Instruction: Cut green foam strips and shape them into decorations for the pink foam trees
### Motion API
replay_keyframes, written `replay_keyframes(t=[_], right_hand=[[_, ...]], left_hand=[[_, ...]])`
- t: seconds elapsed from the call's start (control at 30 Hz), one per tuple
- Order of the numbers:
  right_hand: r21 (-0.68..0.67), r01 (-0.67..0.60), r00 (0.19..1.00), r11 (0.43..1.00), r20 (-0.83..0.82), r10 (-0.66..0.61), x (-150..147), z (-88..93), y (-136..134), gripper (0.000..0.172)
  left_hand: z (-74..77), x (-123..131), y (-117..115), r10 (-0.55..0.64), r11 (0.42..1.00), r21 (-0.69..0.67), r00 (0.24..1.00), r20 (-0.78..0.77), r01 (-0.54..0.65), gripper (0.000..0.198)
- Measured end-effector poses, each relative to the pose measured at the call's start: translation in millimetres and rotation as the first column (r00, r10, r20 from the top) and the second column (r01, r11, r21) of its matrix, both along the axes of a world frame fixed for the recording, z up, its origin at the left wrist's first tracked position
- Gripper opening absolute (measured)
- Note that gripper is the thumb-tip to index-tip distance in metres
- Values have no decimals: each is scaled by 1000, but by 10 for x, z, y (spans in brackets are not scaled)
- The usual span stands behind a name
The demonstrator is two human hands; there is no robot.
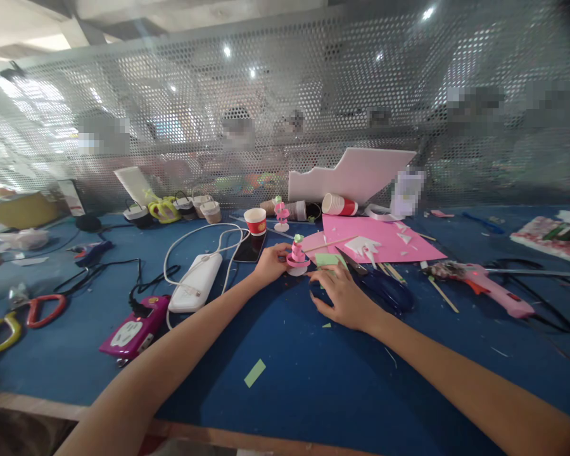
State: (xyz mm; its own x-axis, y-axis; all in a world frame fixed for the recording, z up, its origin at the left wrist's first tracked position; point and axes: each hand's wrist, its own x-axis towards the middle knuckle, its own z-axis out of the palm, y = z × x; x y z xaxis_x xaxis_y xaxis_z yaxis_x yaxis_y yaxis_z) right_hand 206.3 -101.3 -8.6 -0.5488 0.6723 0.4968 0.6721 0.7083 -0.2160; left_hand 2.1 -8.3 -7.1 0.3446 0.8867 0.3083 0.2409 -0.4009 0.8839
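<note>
A small pink tiered paper ornament with a green top stands on a round pale base. My left hand is closed at its left side, fingertips gripping the pink tier. Just to its right, my right hand rests low over the table with its fingers apart, holding nothing. Its fingertips lie by a piece of light green paper. Scissors with dark blue handles lie right beside that hand, partly hidden by it. Behind the left hand stands a similar pink ornament.
Pink sheet with white scraps lies behind the right hand. A pink glue gun lies at right. On the left are a white power bank, a magenta box and red-and-yellow-handled scissors. A paper cup stands behind.
</note>
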Motion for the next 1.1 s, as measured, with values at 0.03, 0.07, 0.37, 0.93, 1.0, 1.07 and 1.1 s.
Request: replay_keyframes(t=[0.03, 0.07, 0.37, 0.93, 1.0, 1.07, 1.1], right_hand=[[1, -1, 1000, 1000, 0, 1, 0, 1, 0, 25], [2, 0, 1000, 1000, 0, 0, 0, 3, 0, 25], [-2, 7, 1000, 1000, 5, -7, -1, 13, -6, 24], [-8, 4, 1000, 1000, 6, -4, -4, 23, -8, 25], [-7, 1, 1000, 1000, 5, -1, -3, 25, -9, 25], [-7, 1, 1000, 1000, 7, -1, -3, 25, -8, 25], [-7, 1, 1000, 1000, 6, -1, -3, 24, -8, 25]], left_hand=[[-2, -2, 4, -6, 1000, 4, 1000, 2, 6, 34], [-4, -5, 7, -10, 1000, 9, 1000, 4, 10, 34], [-25, -12, 24, 14, 998, 61, 999, -51, -11, 34], [-90, -20, 67, 23, 996, 89, 996, -88, -15, 34], [-128, -28, 99, 34, 996, 89, 996, -89, -26, 36], [-151, -33, 117, 36, 995, 94, 996, -81, -28, 37], [-154, -35, 119, 30, 995, 98, 996, -79, -22, 37]])
